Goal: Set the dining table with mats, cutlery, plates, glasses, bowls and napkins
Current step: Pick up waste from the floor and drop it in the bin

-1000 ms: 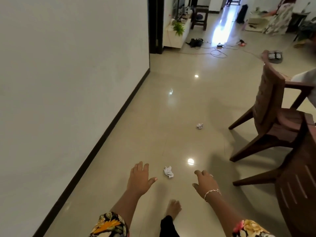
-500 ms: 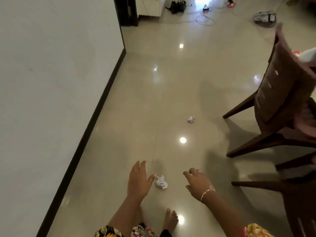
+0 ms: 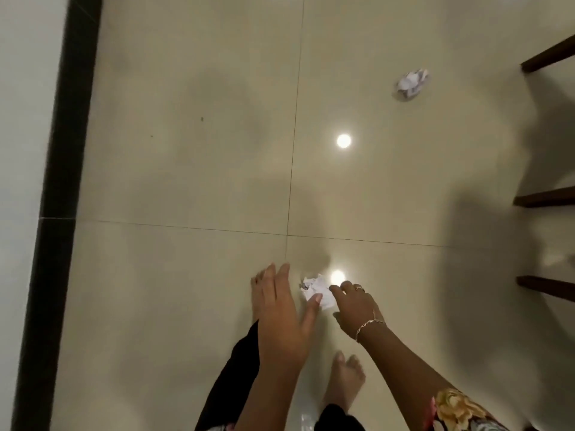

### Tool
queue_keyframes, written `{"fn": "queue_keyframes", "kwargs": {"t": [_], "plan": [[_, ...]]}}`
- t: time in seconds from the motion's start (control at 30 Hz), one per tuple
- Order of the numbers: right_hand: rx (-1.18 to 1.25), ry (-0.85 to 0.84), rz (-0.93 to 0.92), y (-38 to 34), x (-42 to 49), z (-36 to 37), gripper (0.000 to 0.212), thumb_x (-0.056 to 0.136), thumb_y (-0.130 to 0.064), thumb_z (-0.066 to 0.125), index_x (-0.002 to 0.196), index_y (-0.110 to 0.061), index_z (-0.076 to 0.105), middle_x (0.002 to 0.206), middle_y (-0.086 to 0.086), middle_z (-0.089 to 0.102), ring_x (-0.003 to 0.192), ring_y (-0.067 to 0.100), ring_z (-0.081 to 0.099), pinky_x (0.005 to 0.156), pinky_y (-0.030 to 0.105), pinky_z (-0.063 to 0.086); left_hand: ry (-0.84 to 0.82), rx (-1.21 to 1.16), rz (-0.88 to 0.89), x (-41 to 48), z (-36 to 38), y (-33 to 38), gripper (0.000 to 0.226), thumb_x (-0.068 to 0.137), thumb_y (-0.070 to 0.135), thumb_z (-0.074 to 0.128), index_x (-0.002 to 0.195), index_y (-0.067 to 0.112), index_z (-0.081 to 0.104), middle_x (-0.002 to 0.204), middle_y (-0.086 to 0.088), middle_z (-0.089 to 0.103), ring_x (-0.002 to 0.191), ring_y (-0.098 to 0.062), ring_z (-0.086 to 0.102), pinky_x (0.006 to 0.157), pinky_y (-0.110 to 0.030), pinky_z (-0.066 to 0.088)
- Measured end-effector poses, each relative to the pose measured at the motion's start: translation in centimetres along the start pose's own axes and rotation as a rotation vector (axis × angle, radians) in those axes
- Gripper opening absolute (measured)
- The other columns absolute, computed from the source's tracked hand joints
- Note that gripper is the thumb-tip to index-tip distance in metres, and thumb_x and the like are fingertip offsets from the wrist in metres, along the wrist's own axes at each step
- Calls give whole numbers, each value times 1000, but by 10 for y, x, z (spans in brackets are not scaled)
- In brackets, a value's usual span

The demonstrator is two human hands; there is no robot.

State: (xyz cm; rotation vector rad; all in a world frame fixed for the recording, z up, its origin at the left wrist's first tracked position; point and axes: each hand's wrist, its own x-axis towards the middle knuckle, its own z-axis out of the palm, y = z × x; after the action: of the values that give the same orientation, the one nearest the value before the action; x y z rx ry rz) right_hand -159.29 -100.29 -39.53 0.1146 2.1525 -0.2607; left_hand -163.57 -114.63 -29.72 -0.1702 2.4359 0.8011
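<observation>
floral sleeve (image 3: 460, 409) sits nearest, at the bottom right, with a bare right foot (image 3: 345, 381) and a black trouser leg (image 3: 230, 377) beside it on the floor (image 3: 186, 306). left grip (image 3: 280, 315) reaches down flat and open, fingers straight and together, thumb spread so that its tip overlaps the near edge of the napkin (image 3: 319, 290). right grip (image 3: 354, 306), with a bracelet (image 3: 370, 323) at the wrist and a ring (image 3: 359, 287) on one finger, is loosely half-curled and holds nothing; its forefinger tip is at the napkin's right edge, and whether it touches cannot be told. the napkin, crumpled and white, lies on the tile between the two grips, just in front of the toes of the left foot (image 3: 257, 293), which shows past the left grip. beyond it the tile joints cross, and a round light spot (image 3: 343, 140) glints further on. a second crumpled ball, the far napkin (image 3: 412, 82), lies well apart at the upper right. dark chair legs (image 3: 544, 200) enter from the right edge. a black skirting (image 3: 62, 150) runs along the left, against the wall (image 3: 21, 88).
</observation>
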Motion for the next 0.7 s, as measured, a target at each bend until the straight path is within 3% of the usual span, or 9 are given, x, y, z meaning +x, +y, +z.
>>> {"fn": "queue_keyframes", "kwargs": {"t": [0.1,0.17,0.23,0.33,0.43,0.5,0.57,0.7], "plan": [[2,-7,9,-5,68,30,56,90,-22,50,141,-20,26,137,6,35,122,25,41,90,34,41,36,-180,-80,39,3,4,84,73,69,45,138,16,40,144,-2,37,133,-21,38,108,-44,36],[4,-10,22,-8,99,45,59,89,-28,54,139,-23,25,140,7,28,124,26,39,92,35,39,16,-227,-92,56,1,6,70,80,51,58,139,20,37,146,3,34,126,-9,45,104,-24,38],[56,-1,51,-10,122,59,58,88,-35,54,138,-27,25,142,7,21,127,28,36,93,39,41,-46,-197,-92,63,2,7,63,87,38,60,142,24,32,148,11,27,115,11,41,89,0,31],[112,10,57,-14,142,77,48,90,-41,49,132,-31,29,139,10,19,127,31,33,88,43,46,-108,-160,-74,65,5,3,63,87,35,59,142,28,28,150,12,23,125,11,32,91,-1,24],[168,-21,46,-16,150,87,37,91,-35,46,127,-27,38,134,13,29,123,31,35,86,43,50,-116,-158,-90,75,6,4,61,86,35,59,140,29,31,147,15,27,103,31,30,80,8,24],[170,-14,20,-16,150,89,35,91,-27,48,126,-22,40,134,15,28,121,33,37,85,42,52,-117,-137,-58,78,6,7,61,87,36,59,140,28,31,148,13,28,122,14,35,96,-4,30],[210,-6,19,-15,146,83,34,92,-25,49,125,-17,44,134,14,29,118,33,40,87,40,51,-143,-109,-43,83,6,9,62,87,37,59,141,25,30,149,9,29,134,-10,34,108,-29,35],[271,98,64,-5,111,45,34,87,-21,56,119,-13,50,121,11,45,114,30,41,79,32,45,-166,-74,-78,90,5,8,63,85,39,61,139,19,36,147,1,35,132,-20,41,105,-41,41]]}}
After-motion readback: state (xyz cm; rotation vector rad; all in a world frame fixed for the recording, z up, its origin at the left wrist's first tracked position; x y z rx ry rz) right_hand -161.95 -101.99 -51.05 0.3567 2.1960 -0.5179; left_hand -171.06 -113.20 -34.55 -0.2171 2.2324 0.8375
